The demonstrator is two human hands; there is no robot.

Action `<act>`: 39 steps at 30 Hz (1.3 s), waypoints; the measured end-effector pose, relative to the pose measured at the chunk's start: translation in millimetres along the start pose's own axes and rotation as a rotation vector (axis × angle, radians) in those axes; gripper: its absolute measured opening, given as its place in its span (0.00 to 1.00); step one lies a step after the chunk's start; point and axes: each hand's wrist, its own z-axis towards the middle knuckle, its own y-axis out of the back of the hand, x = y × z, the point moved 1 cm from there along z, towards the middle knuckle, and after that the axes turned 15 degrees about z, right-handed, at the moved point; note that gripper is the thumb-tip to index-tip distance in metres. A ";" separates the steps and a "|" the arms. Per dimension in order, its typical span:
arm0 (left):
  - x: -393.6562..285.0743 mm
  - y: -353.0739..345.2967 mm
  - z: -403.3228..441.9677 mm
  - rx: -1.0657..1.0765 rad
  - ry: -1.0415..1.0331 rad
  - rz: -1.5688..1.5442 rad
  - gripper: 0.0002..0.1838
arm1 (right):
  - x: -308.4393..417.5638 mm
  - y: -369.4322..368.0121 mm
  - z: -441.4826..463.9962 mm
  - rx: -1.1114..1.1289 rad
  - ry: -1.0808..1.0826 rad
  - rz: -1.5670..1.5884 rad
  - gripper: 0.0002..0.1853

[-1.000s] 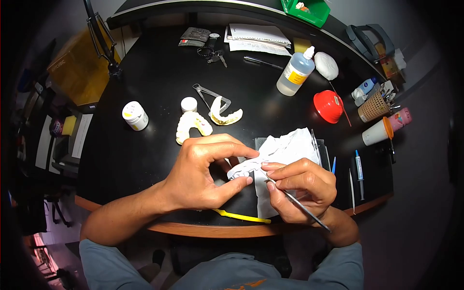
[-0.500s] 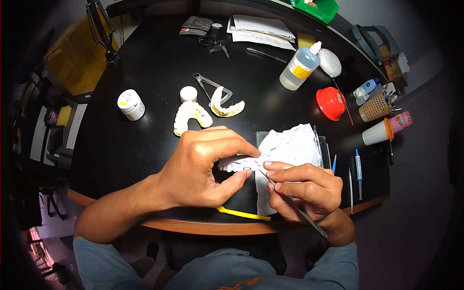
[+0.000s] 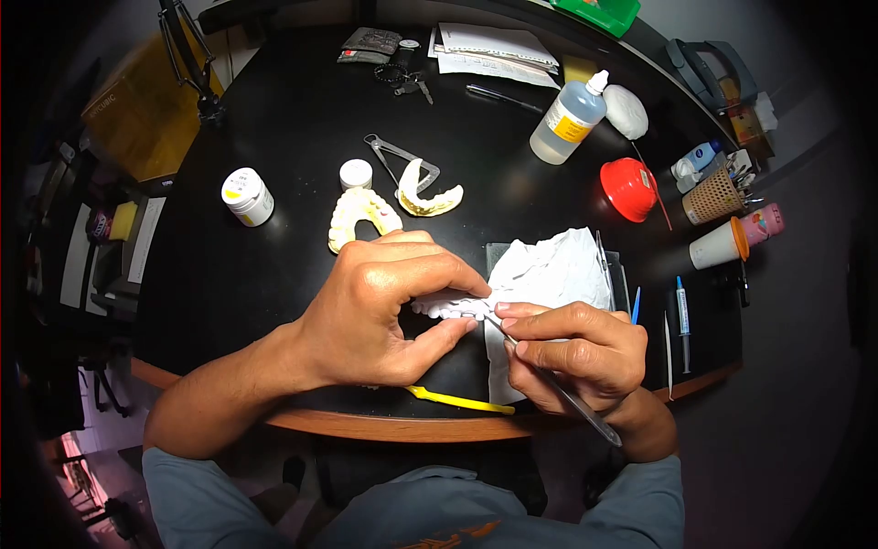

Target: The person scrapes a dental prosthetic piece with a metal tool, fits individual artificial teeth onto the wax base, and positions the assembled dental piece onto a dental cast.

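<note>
Fingers [image 3: 448, 270] of the left hand [image 3: 366, 316], head view: partly spread in a C-shaped grip, forefinger along the far side and thumb along the near side of a white dental model [image 3: 444, 308], with teeth visible in the gap. Model held above the near part of the black desk [image 3: 210, 302], just beside the right hand [image 3: 585, 357]. Right fingers closed in a pen-like grip on a slender metal instrument [image 3: 576, 403], slanted, with handle toward the near edge and tip at the end of the model; exact contact there too small to tell.

Beyond and partly beneath the right hand, a crumpled white sheet [image 3: 549, 265], spread over a dark slab [image 3: 496, 252]. Near the wooden edge [image 3: 384, 428], a yellow tool [image 3: 462, 401]. Just beyond the left hand, a horseshoe-shaped yellowish cast [image 3: 346, 220] and, near it, a second yellowish cast [image 3: 428, 202] beside a metal caliper [image 3: 419, 165]. Behind the first, a small white jar [image 3: 357, 174]; well apart to the left, a white bottle [image 3: 247, 197] with yellow label. Farther back, a wallet [image 3: 369, 46], keys [image 3: 414, 89], papers [image 3: 494, 46] and a pen [image 3: 503, 98]. Toward the right, a squeeze bottle [image 3: 569, 123], a red bowl [image 3: 629, 190] and a white cup [image 3: 713, 249] with orange rim. Beside the slab, a syringe [image 3: 683, 320] and a slim white tool [image 3: 669, 357], nearly parallel.
</note>
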 end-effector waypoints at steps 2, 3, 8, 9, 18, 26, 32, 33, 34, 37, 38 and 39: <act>0.1 0.3 -0.1 0.009 0.005 -0.005 0.15 | 0.1 0.6 0.4 0.005 0.003 -0.006 0.12; 0.3 -0.2 -0.6 0.012 0.013 -0.009 0.15 | 0.2 0.4 0.3 0.007 0.002 -0.009 0.12; 1.3 -1.0 -1.5 0.020 0.032 -0.028 0.16 | -0.3 -0.1 -0.6 -0.016 0.009 -0.001 0.11; 1.6 -0.8 -1.4 0.021 0.030 -0.030 0.16 | 0.1 0.2 -0.5 -0.017 0.006 0.000 0.11; 1.5 0.6 -0.5 0.034 0.033 -0.067 0.14 | 0.8 -1.0 -0.1 -0.096 0.017 -0.026 0.07; 2.1 -2.4 -0.6 0.010 0.034 -0.151 0.13 | 3.2 1.4 -1.2 -0.070 0.022 0.013 0.11; 2.3 -2.5 -0.2 0.009 0.029 -0.164 0.14 | 3.1 -0.4 0.4 -0.112 0.037 0.000 0.08; 2.5 -2.7 -0.2 0.006 0.022 -0.162 0.14 | 2.9 -0.2 0.4 -0.109 0.038 0.001 0.08; 2.5 -2.7 -0.4 0.005 0.016 -0.161 0.14 | 2.4 -0.2 0.2 -0.110 0.042 0.004 0.08; -0.1 0.6 -0.7 0.067 0.082 -0.197 0.13 | 1.2 -0.7 -0.8 -0.118 0.049 0.011 0.08; -0.2 0.5 -0.8 0.076 0.095 -0.224 0.13 | 1.2 -1.0 -0.6 -0.123 0.048 0.013 0.08; -0.2 0.1 -1.2 0.084 0.109 -0.251 0.13 | 1.2 -1.2 -0.3 -0.128 0.048 0.014 0.09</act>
